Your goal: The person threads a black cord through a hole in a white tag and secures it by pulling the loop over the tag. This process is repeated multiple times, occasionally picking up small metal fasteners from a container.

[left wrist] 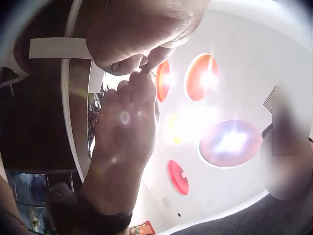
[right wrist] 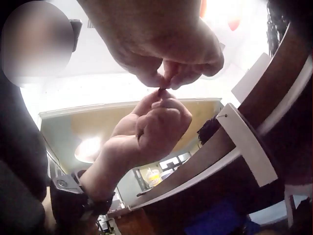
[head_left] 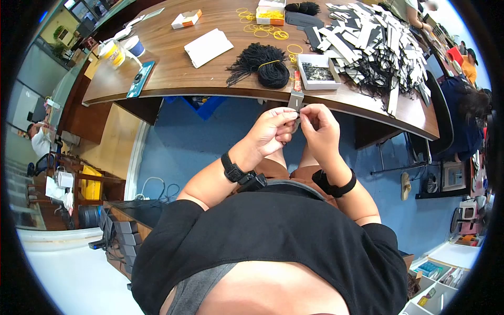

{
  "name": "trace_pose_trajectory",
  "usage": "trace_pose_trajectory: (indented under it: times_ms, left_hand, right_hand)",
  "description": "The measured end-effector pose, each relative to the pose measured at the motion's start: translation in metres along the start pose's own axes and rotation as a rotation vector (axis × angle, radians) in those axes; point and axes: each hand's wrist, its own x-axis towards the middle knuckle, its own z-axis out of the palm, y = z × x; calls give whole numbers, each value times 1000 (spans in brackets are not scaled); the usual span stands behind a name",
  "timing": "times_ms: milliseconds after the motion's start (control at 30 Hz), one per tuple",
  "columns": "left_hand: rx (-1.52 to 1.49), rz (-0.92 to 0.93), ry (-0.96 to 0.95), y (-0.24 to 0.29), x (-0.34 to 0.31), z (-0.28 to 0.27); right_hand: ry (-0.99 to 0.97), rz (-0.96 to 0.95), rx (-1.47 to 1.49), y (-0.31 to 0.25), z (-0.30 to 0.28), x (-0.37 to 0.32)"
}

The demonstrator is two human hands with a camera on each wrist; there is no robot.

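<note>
A black cord bundle (head_left: 260, 65) lies on the brown wooden worktop (head_left: 163, 63) beyond the left hand (head_left: 271, 129), whose fingers pinch a tiny dark piece (right wrist: 162, 91) jointly with the right hand (head_left: 321, 131), a pale rectangular tag (head_left: 296, 100) just past their fingers, an open white box (head_left: 321, 85) farther out.

Head view downward, wrist views upward from close below, both grips (head_left: 266, 131) (head_left: 321, 128) in all
</note>
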Motion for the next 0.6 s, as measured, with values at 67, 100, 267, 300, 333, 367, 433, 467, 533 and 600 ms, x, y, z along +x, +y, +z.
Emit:
trace_pose_trajectory:
  times_ms: [67, 100, 267, 300, 333, 367, 433, 467, 533, 600]
  left_hand:
    - [-33, 3, 11, -1, -1, 1]
    - [-49, 3, 16, -1, -2, 1]
    - [-10, 68, 72, 0, -4, 3]
    - [9, 84, 90, 0, -4, 3]
    - [45, 105, 115, 0, -5, 4]
    - [82, 126, 141, 0, -6, 7]
    - [160, 180, 158, -1, -7, 9]
    - [201, 214, 150, -3, -7, 9]
    - [317, 294, 162, -6, -6, 11]
    - [468, 384, 204, -8, -6, 16]
  right_hand:
    - [24, 19, 24, 2, 3, -4]
    - [18, 20, 28, 3, 4, -5]
    - [-4, 57, 166, 11, 2, -6]
    - [-7, 98, 211, 10, 2, -6]
    - [-9, 139, 255, 7, 2, -6]
    - [-11, 180, 299, 6, 1, -6]
    - [7, 123, 229, 9, 2, -6]
    - [15, 93, 194, 11, 3, -6]
    - [40, 2, 58, 5, 2, -4]
    - [59, -102, -82, 4, 1, -2]
